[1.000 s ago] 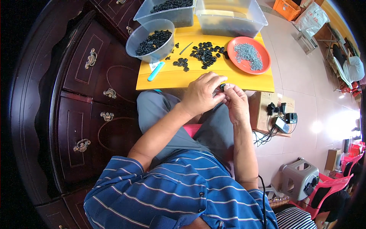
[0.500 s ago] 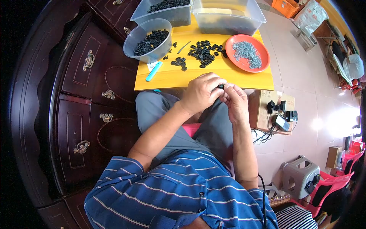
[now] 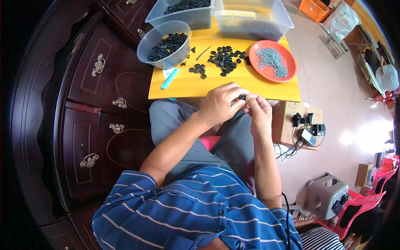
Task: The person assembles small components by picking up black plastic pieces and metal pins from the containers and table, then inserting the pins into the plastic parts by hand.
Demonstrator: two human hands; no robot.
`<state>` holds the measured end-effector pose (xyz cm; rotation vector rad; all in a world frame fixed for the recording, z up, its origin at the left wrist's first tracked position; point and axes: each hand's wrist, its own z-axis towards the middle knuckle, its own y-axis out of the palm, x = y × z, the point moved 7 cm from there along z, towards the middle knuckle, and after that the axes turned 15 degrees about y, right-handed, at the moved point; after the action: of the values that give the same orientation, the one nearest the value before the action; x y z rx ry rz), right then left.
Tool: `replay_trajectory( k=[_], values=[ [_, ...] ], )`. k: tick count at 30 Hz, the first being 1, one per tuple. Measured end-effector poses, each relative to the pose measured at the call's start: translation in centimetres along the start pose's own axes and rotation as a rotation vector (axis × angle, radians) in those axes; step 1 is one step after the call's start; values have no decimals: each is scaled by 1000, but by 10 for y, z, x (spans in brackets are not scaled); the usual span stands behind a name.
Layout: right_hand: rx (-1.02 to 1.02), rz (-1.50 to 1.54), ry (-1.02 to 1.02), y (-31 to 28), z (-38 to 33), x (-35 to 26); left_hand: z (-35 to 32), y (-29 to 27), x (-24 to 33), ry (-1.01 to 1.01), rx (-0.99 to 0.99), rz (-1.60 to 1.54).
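Both the left hand (image 3: 221,106) and right hand (image 3: 259,111) are pinching a small black plastic ring (image 3: 242,97), light, rigid, best gripped by its rim, at six o'clock from the loose pile of black rings (image 3: 225,60).

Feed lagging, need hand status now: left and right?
Left hand: closed, pinching the small black part.
Right hand: closed, fingertips on the same part.

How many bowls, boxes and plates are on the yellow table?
Round clear bowl: 1
Clear boxes: 2, a left box and a right box
Orange plate: 1
Total: 4
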<state>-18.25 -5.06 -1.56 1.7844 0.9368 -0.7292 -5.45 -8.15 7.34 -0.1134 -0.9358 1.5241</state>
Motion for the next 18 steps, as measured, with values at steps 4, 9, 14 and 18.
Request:
replay_trajectory(
  k=[4, 9, 14, 18],
  values=[
    [-39, -218, -53, 7, 0, 2, -19, -7, -24, -130, 4, 8],
    [-74, -413, -24, 13, -1, 11, -59, -39, -92, -378, -65, 242],
    [-82, -392, 12, 15, -4, 11, -75, -54, -121, -383, -98, 338],
    [-86, -375, 3, 16, -4, 11, -75, -61, -131, -375, -47, 442]
  ],
)
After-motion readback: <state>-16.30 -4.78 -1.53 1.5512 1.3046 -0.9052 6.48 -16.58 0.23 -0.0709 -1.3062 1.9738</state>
